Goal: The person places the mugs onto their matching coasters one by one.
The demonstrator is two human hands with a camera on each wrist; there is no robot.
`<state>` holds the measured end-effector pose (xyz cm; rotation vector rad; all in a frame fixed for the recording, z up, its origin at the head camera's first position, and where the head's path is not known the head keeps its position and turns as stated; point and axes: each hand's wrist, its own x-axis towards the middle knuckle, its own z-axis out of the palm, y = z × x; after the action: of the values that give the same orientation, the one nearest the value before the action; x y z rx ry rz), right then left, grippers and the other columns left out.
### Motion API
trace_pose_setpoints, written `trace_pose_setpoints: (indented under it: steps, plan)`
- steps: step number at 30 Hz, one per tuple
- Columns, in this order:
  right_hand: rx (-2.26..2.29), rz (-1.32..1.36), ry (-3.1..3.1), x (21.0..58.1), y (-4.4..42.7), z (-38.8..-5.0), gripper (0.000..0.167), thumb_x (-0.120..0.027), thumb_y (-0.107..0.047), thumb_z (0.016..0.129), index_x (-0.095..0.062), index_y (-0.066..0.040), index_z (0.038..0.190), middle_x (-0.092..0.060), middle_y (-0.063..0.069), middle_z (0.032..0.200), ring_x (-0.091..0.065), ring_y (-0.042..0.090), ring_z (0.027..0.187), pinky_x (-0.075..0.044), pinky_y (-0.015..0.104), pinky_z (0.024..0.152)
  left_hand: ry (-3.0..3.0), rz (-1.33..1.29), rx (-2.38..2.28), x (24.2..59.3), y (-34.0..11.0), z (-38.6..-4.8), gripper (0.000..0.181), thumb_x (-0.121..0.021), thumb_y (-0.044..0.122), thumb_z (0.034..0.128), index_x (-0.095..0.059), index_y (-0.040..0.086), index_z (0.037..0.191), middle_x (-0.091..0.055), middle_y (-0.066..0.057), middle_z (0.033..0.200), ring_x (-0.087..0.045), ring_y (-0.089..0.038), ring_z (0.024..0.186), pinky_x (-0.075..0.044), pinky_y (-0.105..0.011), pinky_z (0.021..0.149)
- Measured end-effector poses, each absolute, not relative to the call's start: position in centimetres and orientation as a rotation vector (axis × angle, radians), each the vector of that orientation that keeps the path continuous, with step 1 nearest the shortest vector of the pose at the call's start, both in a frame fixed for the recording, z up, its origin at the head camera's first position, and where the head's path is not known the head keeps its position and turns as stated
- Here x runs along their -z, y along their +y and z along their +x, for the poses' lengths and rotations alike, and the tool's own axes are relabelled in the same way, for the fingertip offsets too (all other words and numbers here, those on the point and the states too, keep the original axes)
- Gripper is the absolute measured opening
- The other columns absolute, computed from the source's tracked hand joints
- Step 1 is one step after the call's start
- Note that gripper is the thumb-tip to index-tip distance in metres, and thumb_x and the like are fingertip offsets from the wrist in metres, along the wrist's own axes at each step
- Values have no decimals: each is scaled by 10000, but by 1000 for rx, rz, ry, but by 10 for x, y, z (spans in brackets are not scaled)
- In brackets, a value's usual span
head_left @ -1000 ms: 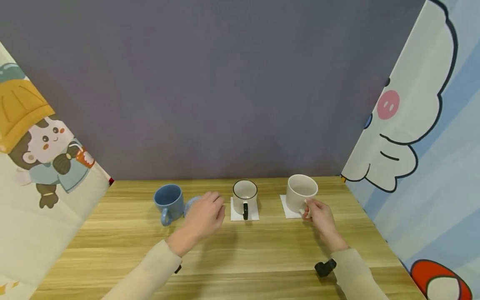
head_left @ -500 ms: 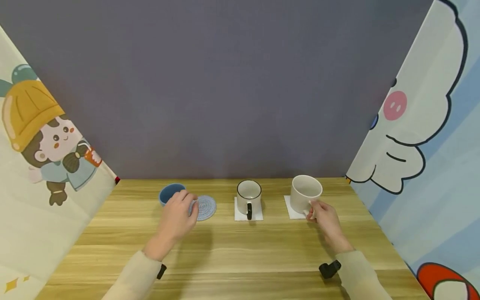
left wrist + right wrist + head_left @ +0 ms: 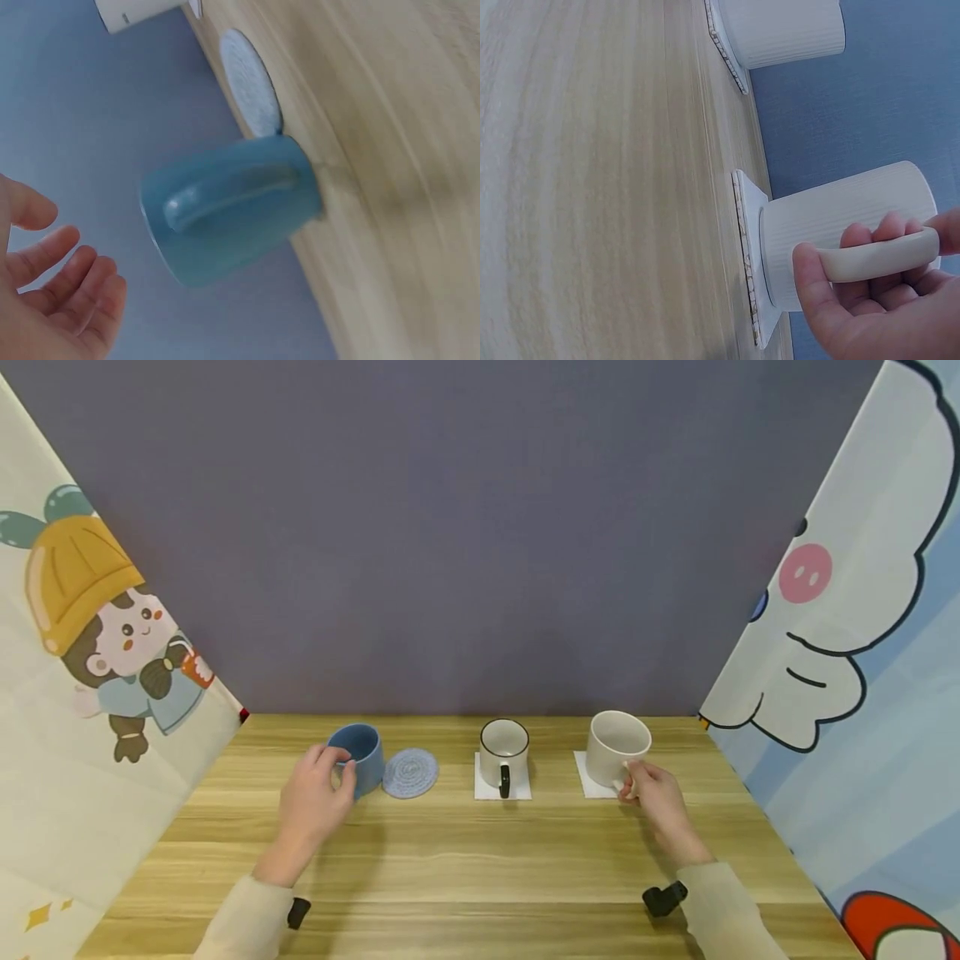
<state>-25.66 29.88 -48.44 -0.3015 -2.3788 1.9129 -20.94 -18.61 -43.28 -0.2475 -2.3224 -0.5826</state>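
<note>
My left hand [image 3: 315, 791] hovers by the near left side of a blue mug [image 3: 370, 766], fingers loosely bent. In the left wrist view a gap shows between the fingertips and the blue mug [image 3: 232, 214], which stands upright on the wood. Right beside that mug lies a round grey-blue woven coaster [image 3: 410, 773]. At the right, my right hand [image 3: 660, 806] holds the handle of a cream ribbed mug [image 3: 613, 747], its fingers curled through the loop in the right wrist view. That mug sits upright on a white square coaster [image 3: 750, 259].
Between the hands, a white mug with black rim and handle [image 3: 501, 760] stands on another white square coaster [image 3: 519, 789]. The wooden table [image 3: 480, 877] ends at a grey backdrop [image 3: 480, 543], with printed cartoon cloths on both sides.
My left hand has moved left from over the round coaster, past the blue mug's front, to its left side, uncovering the coaster. The right hand keeps its hold on the cream mug's handle.
</note>
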Motion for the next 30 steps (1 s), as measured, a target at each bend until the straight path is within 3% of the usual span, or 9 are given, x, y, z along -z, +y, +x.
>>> trace_pose_setpoints:
  steps: [7, 18, 24, 30]
  plan:
    - [-1887, -286, -2383, 486, 299, -257, 414, -476, -294, 1081, -577, 18, 829, -609, 60, 743, -622, 203, 752, -569, 349, 732, -2478, -48, 829, 441, -201, -210, 165, -634, 124, 968, -682, -28, 1010, -628, -156, 986, -589, -313, 900, -486, -459, 772]
    - [-1935, -285, -2355, 487, 300, -258, 400, -482, -276, 1080, -582, 19, 828, -605, 61, 748, -621, 193, 753, -568, 323, 720, -2577, 255, 1170, 456, -216, -212, 341, -597, 304, 1032, -673, -15, 1125, -688, -171, 1035, -628, -282, 941, -498, -324, 751]
    - [-1941, -298, -2349, 488, 300, -259, 397, -483, -269, 1078, -587, 25, 832, -609, 58, 733, -624, 192, 744, -572, 324, 721, -2571, 321, 1529, 463, -217, -214, 475, -537, 369, 1059, -612, -69, 1227, -644, -214, 1141, -628, -284, 1017, -584, -359, 798]
    - [-1934, -291, -2344, 487, 300, -258, 396, -483, -269, 1077, -587, 22, 829, -610, 59, 731, -624, 192, 742, -572, 323, 718, -2470, 371, 1824, 467, -217, -220, 531, -497, 382, 1075, -549, -90, 1312, -581, -189, 1237, -585, -217, 1072, -567, -394, 913]
